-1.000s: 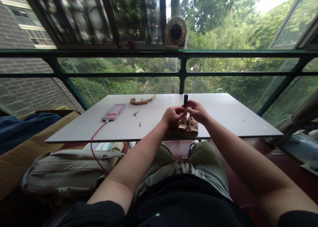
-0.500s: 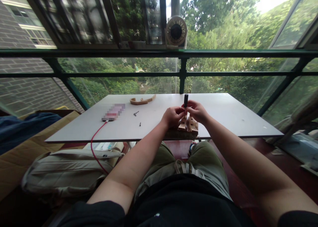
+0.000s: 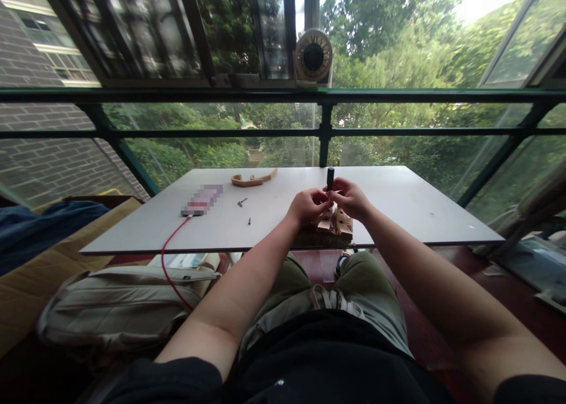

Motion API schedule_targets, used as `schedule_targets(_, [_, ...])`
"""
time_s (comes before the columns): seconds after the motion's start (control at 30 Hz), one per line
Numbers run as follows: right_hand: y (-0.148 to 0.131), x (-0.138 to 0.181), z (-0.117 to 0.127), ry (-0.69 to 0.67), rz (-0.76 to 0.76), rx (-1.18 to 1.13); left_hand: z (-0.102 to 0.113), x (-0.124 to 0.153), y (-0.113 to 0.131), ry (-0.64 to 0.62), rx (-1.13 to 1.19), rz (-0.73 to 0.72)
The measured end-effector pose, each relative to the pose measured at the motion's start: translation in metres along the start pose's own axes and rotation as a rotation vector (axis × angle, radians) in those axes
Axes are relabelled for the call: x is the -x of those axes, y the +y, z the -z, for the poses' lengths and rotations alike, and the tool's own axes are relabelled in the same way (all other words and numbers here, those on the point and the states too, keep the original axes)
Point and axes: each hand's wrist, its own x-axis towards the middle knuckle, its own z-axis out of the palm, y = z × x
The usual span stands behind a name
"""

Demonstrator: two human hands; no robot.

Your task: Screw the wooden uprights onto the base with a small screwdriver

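My right hand (image 3: 352,198) is closed around the lower part of a black-handled screwdriver (image 3: 330,178), which stands nearly upright. My left hand (image 3: 306,207) meets it from the left, thumb and fingers pinched together near the tool's lower end. Whatever sits in that pinch is too small and covered to make out. Just below both hands lie light wooden pieces with dark holes (image 3: 343,222), at the front edge of the table. Fingers cover their far part.
Several small screws (image 3: 241,202) lie on the white table (image 3: 283,183), with a single screw (image 3: 249,221) nearer. A curved wooden piece (image 3: 250,181) rests at the back. Leftward is a blurred-out phone (image 3: 201,202) on a red cable (image 3: 164,256). A round fan (image 3: 313,56) stands beyond the railing.
The screwdriver handle has shifted very slightly left and tilts a little differently. Both hands otherwise keep nearly the same place and grip.
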Motion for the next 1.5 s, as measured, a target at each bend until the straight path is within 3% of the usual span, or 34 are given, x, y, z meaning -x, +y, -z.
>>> schedule_targets(0.53, [-0.0052,0.0000,-0.0014,0.001,-0.034,-0.051,0.0001,-0.0013,-0.0041,-0.027,-0.052,0.016])
schedule_targets(1.07, [-0.0025,0.0000,-0.0010,0.022,-0.004,0.042,-0.0002,-0.0002,-0.0012,-0.020,-0.028,-0.013])
schedule_targets(1.5, [-0.0093,0.0015,-0.0009,0.016,-0.076,0.010,-0.0002,-0.0011,-0.0032,-0.052,-0.038,-0.032])
